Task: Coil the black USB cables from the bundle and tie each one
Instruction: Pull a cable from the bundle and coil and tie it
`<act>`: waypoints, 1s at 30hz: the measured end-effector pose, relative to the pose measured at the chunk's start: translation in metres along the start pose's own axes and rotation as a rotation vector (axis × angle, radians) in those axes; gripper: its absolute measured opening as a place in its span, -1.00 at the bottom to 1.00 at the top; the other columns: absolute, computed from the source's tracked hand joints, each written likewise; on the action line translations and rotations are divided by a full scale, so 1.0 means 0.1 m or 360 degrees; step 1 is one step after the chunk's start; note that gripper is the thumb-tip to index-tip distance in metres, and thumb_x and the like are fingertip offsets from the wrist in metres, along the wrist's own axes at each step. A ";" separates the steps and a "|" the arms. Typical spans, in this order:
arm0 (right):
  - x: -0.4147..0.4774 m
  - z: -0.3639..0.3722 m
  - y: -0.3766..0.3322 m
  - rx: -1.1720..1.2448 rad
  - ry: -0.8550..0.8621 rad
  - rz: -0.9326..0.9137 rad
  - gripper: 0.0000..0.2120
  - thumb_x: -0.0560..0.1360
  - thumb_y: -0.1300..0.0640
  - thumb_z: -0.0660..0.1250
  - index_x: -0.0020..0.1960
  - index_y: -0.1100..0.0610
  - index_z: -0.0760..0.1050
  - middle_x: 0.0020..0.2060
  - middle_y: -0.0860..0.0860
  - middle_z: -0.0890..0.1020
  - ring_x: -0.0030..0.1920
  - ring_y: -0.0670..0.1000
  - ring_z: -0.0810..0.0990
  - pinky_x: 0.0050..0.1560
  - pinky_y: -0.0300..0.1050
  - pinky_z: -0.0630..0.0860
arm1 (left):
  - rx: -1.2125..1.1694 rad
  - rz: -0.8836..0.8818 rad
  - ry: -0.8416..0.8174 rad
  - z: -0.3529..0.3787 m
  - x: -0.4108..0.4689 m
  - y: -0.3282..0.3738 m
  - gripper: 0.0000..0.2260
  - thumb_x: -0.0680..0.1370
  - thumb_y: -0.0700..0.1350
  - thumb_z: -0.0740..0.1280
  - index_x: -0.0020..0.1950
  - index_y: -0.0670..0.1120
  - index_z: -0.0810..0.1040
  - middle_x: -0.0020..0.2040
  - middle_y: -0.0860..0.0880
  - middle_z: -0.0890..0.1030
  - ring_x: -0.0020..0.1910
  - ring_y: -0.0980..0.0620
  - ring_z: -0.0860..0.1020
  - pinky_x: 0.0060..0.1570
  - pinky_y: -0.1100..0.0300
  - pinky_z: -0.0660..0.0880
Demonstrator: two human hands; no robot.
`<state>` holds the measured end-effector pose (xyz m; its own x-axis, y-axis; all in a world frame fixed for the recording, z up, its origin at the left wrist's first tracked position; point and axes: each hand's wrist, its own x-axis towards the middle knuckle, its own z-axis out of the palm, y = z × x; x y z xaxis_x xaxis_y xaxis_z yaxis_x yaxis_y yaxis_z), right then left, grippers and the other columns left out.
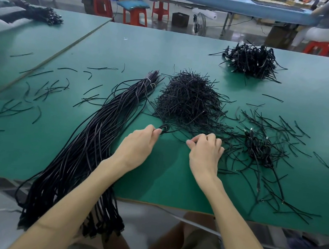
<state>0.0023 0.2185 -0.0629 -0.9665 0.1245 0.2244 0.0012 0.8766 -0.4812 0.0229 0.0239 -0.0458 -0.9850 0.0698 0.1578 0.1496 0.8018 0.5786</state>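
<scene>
Left, a long bundle of black USB cables point(84, 155) is hanging over the green desk's point(162, 182) near edge. The left hand point(140, 142) is pinching a small black cable coil point(164, 128) mid-desk. The right hand point(206, 150), fingers curled, is hiding its grip. Bare surface is showing between both hands and the near edge.

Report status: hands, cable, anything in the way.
Left hand pinches small cable coil. Right hand curled beside it, hold unclear. Bundle lies left; tie pile just behind.

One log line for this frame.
left hand: pinches small cable coil | right hand: curled beside tie pile, hold unclear | bundle: on table
</scene>
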 end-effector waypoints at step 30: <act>-0.32 0.03 -0.29 0.0928 0.0040 -0.0506 -0.89 0.53 0.10 0.47 -0.09 0.06 0.55 -0.19 -0.13 0.56 -0.07 -0.11 0.43 0.05 -0.19 0.40 | -0.0941 -0.0079 -0.0095 0.10 0.00 0.09 -0.63 0.75 -0.01 0.10 -0.23 -0.09 0.38 -0.43 0.12 0.35 -0.49 0.17 0.27 -0.42 0.26 0.25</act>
<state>0.0324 0.1873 -0.0584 -0.8904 -0.0816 0.4478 -0.4292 0.4782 -0.7662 0.0235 0.0374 -0.0483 -0.9926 0.0877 0.0836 0.1087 0.3396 0.9343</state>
